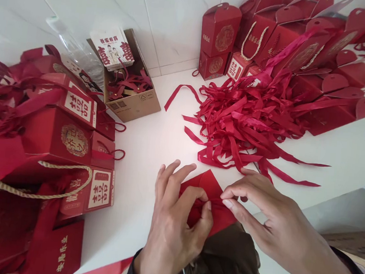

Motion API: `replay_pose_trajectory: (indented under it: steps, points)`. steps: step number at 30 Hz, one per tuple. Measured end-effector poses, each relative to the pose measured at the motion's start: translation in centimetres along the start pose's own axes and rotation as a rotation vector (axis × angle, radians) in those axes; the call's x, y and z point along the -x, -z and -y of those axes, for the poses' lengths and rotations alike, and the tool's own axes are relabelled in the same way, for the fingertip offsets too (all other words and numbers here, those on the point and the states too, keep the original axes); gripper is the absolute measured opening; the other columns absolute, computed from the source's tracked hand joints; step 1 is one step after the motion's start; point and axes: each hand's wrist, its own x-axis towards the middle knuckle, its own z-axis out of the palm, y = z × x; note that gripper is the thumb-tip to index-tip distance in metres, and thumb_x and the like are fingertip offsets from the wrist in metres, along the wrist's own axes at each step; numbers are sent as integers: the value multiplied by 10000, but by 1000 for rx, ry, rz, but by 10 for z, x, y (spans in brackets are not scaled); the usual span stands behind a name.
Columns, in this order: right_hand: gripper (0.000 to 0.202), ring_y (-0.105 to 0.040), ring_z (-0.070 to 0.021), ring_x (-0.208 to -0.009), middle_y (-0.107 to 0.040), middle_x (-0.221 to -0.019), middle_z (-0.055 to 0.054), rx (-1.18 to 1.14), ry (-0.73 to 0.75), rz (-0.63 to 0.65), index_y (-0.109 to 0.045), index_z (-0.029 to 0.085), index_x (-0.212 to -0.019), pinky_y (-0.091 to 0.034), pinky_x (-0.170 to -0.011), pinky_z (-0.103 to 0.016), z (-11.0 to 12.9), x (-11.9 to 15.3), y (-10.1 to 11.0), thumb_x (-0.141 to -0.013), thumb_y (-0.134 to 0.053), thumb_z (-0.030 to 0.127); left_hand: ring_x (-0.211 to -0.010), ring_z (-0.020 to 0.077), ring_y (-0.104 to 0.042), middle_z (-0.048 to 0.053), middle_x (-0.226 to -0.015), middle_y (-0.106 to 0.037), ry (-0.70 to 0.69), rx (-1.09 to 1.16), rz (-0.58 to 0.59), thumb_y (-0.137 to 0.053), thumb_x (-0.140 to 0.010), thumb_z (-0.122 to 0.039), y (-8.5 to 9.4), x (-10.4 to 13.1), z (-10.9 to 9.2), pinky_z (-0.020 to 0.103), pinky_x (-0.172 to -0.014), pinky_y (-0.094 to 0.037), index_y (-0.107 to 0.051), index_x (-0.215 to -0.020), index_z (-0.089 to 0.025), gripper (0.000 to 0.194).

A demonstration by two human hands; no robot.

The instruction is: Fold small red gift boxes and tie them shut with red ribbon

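A small red gift box (pixel 204 179) sits at the table's front edge, close to my body, partly hidden under my hands. My left hand (pixel 175 214) is over its left side, thumb and index finger pinched on a red ribbon at the middle of the box, the other fingers spread. From the right, my right hand (pixel 260 205) pinches the same ribbon between thumb and fingertips. Only a little of this ribbon shows between the two pinches. Just beyond my hands lies a tangled heap of loose red ribbons (pixel 245 117).
Red gift boxes with rope handles and ribbons (pixel 72 139) are stacked on the left. More red boxes (pixel 220 31) stand along the back right. An open cardboard box (pixel 137 104) holds ribbon pieces and printed cards (pixel 112 48). Behind it is a clear plastic bottle (pixel 81 52).
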Motion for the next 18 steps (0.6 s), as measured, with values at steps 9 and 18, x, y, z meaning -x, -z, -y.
replay_pose_trajectory:
  steps: [9, 18]
  points:
    - [87, -678, -205, -891, -693, -928, 5, -42, -85, -20, -594, 284, -987, -540, -840, -357, -1, -1, -2, -1065, -560, 267, -1467, 329, -393, 70, -1407, -590, 41, 38, -21, -634, -922, -106, 3, 2, 7, 674, -1185, -361, -627, -937, -264, 159]
    - [242, -732, -215, -931, -734, -1115, -28, -26, -199, -15, -610, 331, -1230, -599, -626, -279, -11, 7, 6, -1026, -630, 461, -1533, 300, -338, 68, -1559, -518, 30, 65, 55, -575, -983, -132, 18, 5, 12, 647, -1197, -363, -614, -1212, -299, 286]
